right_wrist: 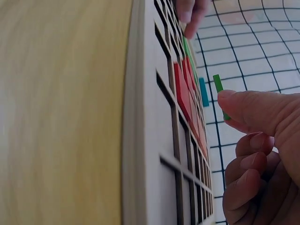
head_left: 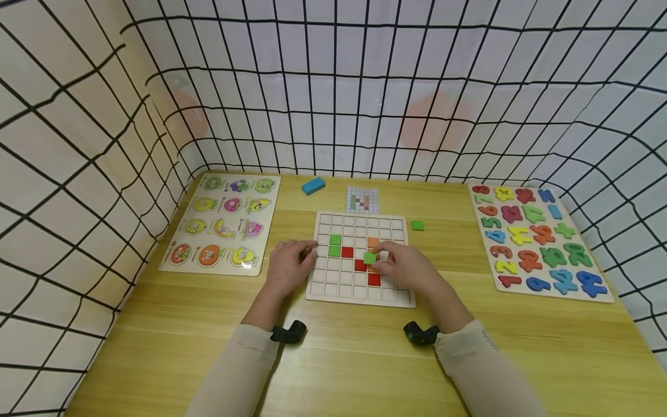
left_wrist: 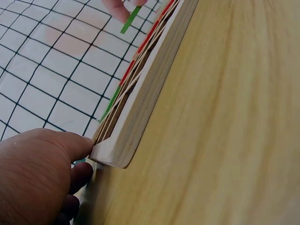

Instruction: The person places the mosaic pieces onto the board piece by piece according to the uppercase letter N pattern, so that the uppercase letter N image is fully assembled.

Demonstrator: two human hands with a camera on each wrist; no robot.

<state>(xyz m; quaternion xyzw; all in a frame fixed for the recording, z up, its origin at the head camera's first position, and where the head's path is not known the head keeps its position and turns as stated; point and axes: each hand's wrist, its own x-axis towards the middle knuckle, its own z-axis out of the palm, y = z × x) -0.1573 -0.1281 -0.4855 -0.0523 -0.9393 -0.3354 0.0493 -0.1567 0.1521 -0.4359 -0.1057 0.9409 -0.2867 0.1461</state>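
My right hand (head_left: pixel 409 266) pinches a small green square tile (head_left: pixel 369 258) between thumb and index finger, above a pale wooden grid board (head_left: pixel 333 292). The right wrist view shows this tile edge-on, apart from the board. Set in the grid are green tiles (head_left: pixel 335 239) at left, several red tiles (head_left: pixel 374 280) stepping down to the right, and an orange tile (head_left: pixel 373 242), with more orange partly hidden by the right hand. My left hand (head_left: pixel 288 266) touches the board's left edge with thumb and index finger; in the left wrist view the thumb (left_wrist: pixel 77 144) meets the corner.
Behind the board lie a printed pattern card (head_left: pixel 362 200) and a blue block (head_left: pixel 313 186). Another green tile (head_left: pixel 418 225) lies right of the board. A fruit puzzle board (head_left: pixel 219 217) is at left, a number puzzle board (head_left: pixel 542 246) at right. Black wire mesh (head_left: pixel 336 110) surrounds the table.
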